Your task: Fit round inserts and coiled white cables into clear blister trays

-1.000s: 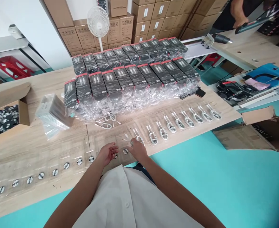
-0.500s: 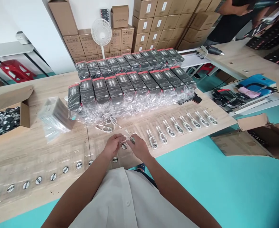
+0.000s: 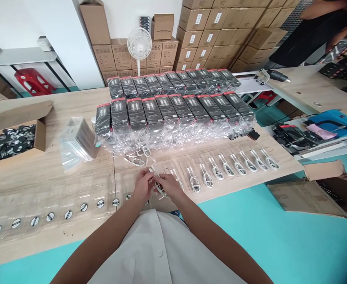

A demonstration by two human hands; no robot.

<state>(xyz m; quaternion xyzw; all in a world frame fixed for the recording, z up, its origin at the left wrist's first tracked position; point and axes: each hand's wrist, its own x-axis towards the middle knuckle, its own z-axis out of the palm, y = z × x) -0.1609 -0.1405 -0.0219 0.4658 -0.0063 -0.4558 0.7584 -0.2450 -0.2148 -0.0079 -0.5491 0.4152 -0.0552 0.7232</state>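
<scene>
A: Head view, my only feed. First entry?
B: One white coiled cable [image 3: 159, 190], between both hands, in front of the shirt. Long axis slanted: connector end [image 3: 151, 169] away from the body and leftward, loop back and rightward.
A: Fingers?
B: Left hand [image 3: 143, 185]: fingertips narrowed at the connector end. Right hand [image 3: 169, 185]: thumb and fingers closed on the coil. Neither is nearer; I read both as touching.
A: Surroundings?
B: Left: clear plastic trays [image 3: 97, 188], round black-and-white labels [image 3: 100, 204]. Right: a row of bundled white cables [image 3: 208, 180]. Just beyond the hands: loose white cables [image 3: 136, 157]. Behind those: film-wrapped black boxes [image 3: 152, 114]. Farther left: stacked clear trays [image 3: 80, 138], an open carton [image 3: 40, 136].
A: In the way?
B: The hands themselves; they mask what lies directly beneath the cable. I cannot tell it.
</scene>
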